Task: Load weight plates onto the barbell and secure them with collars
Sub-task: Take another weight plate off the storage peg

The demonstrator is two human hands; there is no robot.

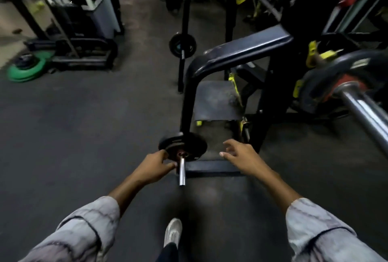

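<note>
A barbell runs away from me along the left side of a bench, and its chrome sleeve end (181,171) points toward me. A black weight plate (184,146) sits on that sleeve. My left hand (154,168) grips the plate's left edge, fingers curled on the rim and thumb near the sleeve. My right hand (238,155) hovers to the right of the plate with fingers spread, touching nothing. Another black plate (182,44) sits on the bar's far end. No collar is visible.
A dark padded bench (241,51) on a black frame stands just right of the bar. A second loaded bar with a chrome sleeve (365,112) juts in at the right. Green plates (27,68) lie on the floor at left, beside a machine base. My shoe (173,232) is below.
</note>
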